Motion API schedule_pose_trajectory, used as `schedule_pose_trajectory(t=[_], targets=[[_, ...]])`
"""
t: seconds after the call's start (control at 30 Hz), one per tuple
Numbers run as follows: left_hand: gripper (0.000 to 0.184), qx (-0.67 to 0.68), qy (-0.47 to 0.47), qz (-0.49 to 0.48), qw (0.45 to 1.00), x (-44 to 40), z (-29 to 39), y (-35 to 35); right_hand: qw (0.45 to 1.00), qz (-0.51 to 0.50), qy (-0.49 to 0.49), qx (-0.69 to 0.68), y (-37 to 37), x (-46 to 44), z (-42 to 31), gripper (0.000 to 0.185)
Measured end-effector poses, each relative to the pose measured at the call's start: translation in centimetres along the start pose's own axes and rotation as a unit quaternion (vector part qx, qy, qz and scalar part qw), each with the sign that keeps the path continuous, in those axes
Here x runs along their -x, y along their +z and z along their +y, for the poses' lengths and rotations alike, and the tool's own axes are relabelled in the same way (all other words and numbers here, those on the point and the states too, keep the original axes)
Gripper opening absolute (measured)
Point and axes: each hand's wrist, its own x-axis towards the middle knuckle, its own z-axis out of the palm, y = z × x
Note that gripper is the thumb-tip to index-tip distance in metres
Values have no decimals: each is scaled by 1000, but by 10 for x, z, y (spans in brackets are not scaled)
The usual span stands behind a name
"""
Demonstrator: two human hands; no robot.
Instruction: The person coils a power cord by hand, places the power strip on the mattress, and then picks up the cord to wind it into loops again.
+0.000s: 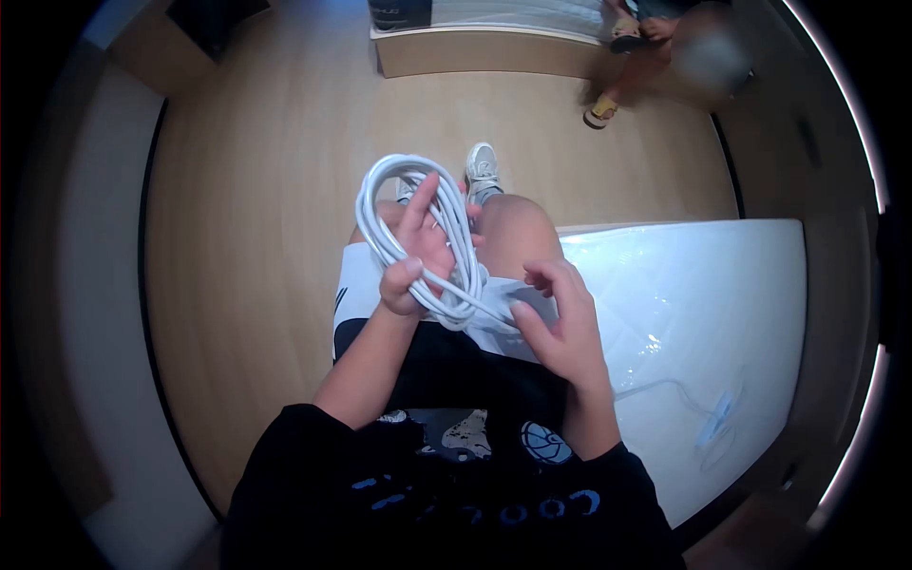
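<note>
A white cable (367, 214), wound into a long oval coil of several loops, is held above my lap. My left hand (425, 249) has its fingers through the coil, palm up, with the thumb pressed over the strands. From the lower end of the coil a strand runs right toward my right hand (568, 323). That hand hovers over my right thigh, thumb and index finger apart, the thumb tip close to the strand. Whether the thumb touches it I cannot tell. My white shorts (356, 285) lie beneath the coil.
At my right is a plastic-covered white mattress (693, 313), with a thin white cord and a small pale blue-white item (714, 418) on it. Ahead stands another bed (484, 52). A blurred person (665, 62) crouches at the upper right. Wood-look floor (256, 237) spreads to the left.
</note>
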Motion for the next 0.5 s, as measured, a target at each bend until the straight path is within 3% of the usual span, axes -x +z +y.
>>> schedule_pose_trajectory(t=[0.2,0.3,0.5], targets=[[98,8,50,46,998,-3,11,-8,984,-118,87,106,-2,39,23,26],[97,-15,36,51,998,-3,11,-7,993,-70,-12,94,6,40,25,19],[112,-44,31,5,999,-1,8,-13,989,-86,-22,122,13,24,11,19]])
